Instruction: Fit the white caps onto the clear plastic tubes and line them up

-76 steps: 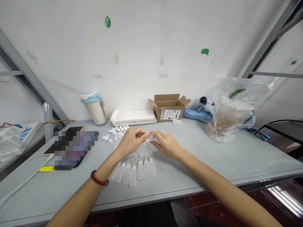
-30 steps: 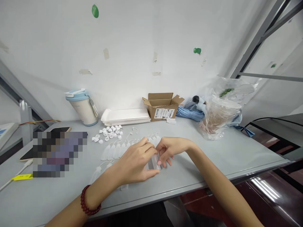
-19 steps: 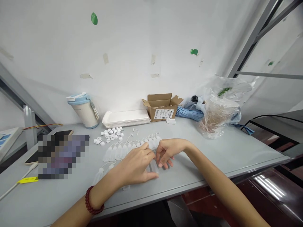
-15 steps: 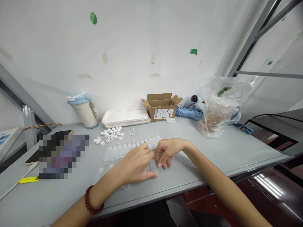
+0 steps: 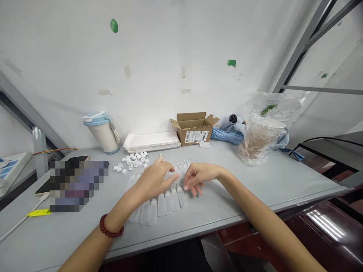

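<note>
My left hand [image 5: 154,177] hovers over small translucent plastic bottles, thumb and fingers apart, with nothing seen between them. It covers much of the back row. A thin white looped strand [image 5: 163,156] shows just beyond its knuckles. To its right, my right hand [image 5: 202,175] is loosely curled, its fingers hanging apart and its thumb tip close to the end bottle [image 5: 181,197] of the front row. No object shows in that hand. The front-row bottles [image 5: 161,205] lie flat side by side, necks away from me. Loose white caps [image 5: 136,159] lie behind, to the left.
Along the wall stand a cream tumbler [image 5: 103,132], a stack of white trays [image 5: 153,141] and an open cardboard box [image 5: 194,128]. Blue fabric [image 5: 227,135] and a bagged tub [image 5: 259,141] lie right. A phone [image 5: 42,187] and its cable [image 5: 21,223] are left.
My left hand has moved up and away from the front row, toward the back row, and its fingers have opened. More front-row bottles show now. My right hand has barely moved.
</note>
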A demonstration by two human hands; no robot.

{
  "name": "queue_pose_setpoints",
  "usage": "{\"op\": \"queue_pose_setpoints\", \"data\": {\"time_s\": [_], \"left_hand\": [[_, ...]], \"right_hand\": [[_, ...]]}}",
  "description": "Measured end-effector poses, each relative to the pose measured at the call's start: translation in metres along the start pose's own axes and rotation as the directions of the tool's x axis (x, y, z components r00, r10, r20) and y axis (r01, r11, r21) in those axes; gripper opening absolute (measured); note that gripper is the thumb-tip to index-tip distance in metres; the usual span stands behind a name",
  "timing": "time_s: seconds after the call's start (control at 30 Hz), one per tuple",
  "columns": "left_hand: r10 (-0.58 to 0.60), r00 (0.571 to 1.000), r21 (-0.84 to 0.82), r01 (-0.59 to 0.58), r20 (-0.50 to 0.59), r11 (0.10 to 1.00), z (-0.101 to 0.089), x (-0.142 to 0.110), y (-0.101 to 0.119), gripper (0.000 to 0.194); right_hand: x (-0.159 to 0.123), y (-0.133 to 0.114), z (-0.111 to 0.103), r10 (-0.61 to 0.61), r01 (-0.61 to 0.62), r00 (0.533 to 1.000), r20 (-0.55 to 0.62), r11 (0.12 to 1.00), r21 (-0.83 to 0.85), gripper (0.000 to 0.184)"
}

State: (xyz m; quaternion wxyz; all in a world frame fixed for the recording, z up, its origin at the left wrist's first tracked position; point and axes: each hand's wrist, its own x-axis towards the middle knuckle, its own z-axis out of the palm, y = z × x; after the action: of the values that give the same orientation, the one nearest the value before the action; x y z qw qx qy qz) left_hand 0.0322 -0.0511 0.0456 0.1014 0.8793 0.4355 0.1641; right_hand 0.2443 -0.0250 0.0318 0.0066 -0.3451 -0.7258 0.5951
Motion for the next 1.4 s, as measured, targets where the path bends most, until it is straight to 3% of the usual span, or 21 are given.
{"op": "queue_pose_setpoints", "data": {"time_s": [0.1, 0.17, 0.23, 0.3, 0.37, 0.47, 0.53, 0.6, 0.73, 0.9, 1.03, 1.23, 1.4], "left_hand": [[-0.158, 0.982, 0.021, 0.161, -0.099, 0.987, -0.003, 0.009, -0.023, 0.031], [-0.197, 0.968, 0.044, 0.205, -0.153, 0.978, -0.003, 0.015, -0.042, 0.033], [-0.174, 0.971, 0.064, 0.186, -0.166, 0.98, -0.001, 0.019, -0.06, 0.037], [-0.126, 0.982, 0.073, 0.137, -0.139, 0.988, 0.0, 0.021, -0.074, 0.039], [-0.08, 0.992, 0.071, 0.087, -0.102, 0.994, 0.002, 0.023, -0.084, 0.037], [-0.052, 0.997, 0.038, 0.054, -0.058, 0.998, 0.005, 0.024, -0.092, 0.035], [-0.047, 0.999, 0.019, 0.047, -0.021, 0.999, 0.008, 0.026, -0.096, 0.035], [-0.03, 0.999, 0.018, 0.03, 0.025, 0.999, 0.013, 0.029, -0.1, 0.035], [-0.001, 0.998, 0.054, -0.002, 0.06, 0.999, 0.021, 0.033, -0.107, 0.039], [0.027, 1.0, 0.107, -0.027, -0.001, 0.994, 0.018, 0.031, -0.107, 0.044], [0.032, 0.991, 0.088, -0.021, -0.132, 0.996, 0.008, 0.029, -0.101, 0.049], [-0.054, 0.937, -0.187, -0.012, -0.345, 0.982, -0.003, 0.028, -0.087, 0.039], [-0.104, 0.954, -0.471, -0.043, -0.281, 0.881, -0.012, 0.023, -0.063, 0.032]], "right_hand": [[0.0, 0.001, -0.005, -0.099, 0.12, 0.961, -0.259, 0.99, 0.068, 0.029], [0.004, 0.005, -0.009, -0.158, 0.217, 0.85, -0.502, 0.974, 0.06, 0.026], [0.01, 0.013, -0.016, -0.187, 0.226, 0.683, -0.706, 0.973, -0.038, 0.022], [0.016, 0.024, -0.025, -0.233, 0.095, 0.5, -0.834, 0.972, -0.215, 0.015], [0.02, 0.036, -0.034, -0.32, -0.07, 0.377, -0.869, 0.926, -0.371, 0.011], [0.021, 0.053, -0.05, -0.387, -0.245, 0.312, -0.867, 0.849, -0.468, 0.018], [0.018, 0.063, -0.06, -0.408, -0.362, 0.299, -0.863, 0.788, -0.498, 0.023], [0.013, 0.071, -0.068, -0.373, -0.456, 0.325, -0.869, 0.743, -0.489, 0.026], [0.004, 0.082, -0.081, -0.307, -0.508, 0.355, -0.883, 0.73, -0.458, 0.032], [0.001, 0.09, -0.087, -0.277, -0.535, 0.374, -0.885, 0.715, -0.45, 0.038], [0.001, 0.092, -0.085, -0.24, -0.56, 0.384, -0.892, 0.707, -0.431, 0.042], [0.001, 0.088, -0.081, -0.192, -0.582, 0.385, -0.903, 0.709, -0.399, 0.029], [0.003, 0.073, -0.072, -0.156, -0.554, 0.423, -0.893, 0.735, -0.391, 0.017]]}}
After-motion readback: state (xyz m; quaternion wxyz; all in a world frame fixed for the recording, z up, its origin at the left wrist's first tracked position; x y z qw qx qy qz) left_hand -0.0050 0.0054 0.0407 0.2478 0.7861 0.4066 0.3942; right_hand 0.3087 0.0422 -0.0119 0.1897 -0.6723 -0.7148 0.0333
